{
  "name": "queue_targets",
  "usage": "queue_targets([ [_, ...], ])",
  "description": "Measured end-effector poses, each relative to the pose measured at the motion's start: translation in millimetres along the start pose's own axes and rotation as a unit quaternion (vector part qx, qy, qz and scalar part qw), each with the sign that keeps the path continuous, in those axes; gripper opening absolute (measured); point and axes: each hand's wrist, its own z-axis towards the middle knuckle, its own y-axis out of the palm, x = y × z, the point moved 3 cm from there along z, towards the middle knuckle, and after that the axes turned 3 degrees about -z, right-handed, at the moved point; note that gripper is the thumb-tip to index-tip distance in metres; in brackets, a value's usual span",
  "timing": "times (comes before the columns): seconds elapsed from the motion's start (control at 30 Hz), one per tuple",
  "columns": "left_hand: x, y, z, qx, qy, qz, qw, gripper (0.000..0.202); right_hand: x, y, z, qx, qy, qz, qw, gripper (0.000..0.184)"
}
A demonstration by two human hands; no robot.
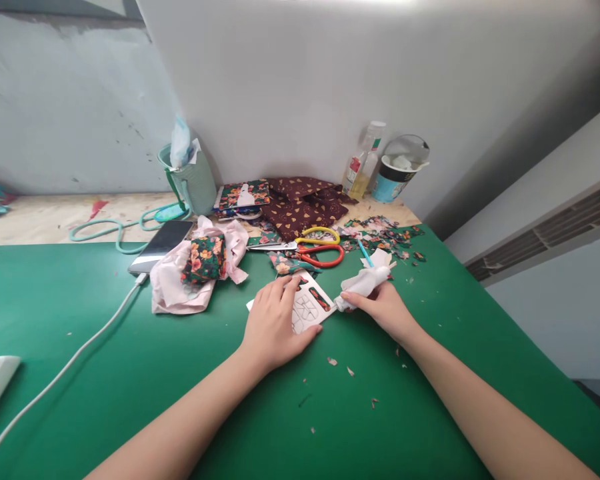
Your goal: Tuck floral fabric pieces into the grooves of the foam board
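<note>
My left hand (275, 323) lies flat, fingers spread, pressing down a white card (310, 308) printed with an outlined pattern and holding small floral fabric bits. My right hand (383, 308) is closed round a crumpled white wad of paper or cloth (367, 281), its tip touching the card's right edge. Both rest on the green table mat (130, 373). Just behind the card lie scissors with red and yellow handles (317, 250) and a small blue stick (365, 254).
A pink cloth with floral fabric (200, 267) lies left of the card, beside a phone (161, 245) on a white cable. Behind are maroon fabric (303, 203), fabric scraps (385, 235), a teal bag (193, 181), a bottle (363, 162) and a tub (397, 172).
</note>
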Motion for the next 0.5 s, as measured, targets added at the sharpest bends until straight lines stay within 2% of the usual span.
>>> queue_targets([
  [0.5, 1.0, -0.7, 0.7, -0.012, 0.001, -0.002, 1.000, 0.078, -0.3, 1.7, -2.3, 0.000, -0.029, -0.041, 0.999, 0.030],
])
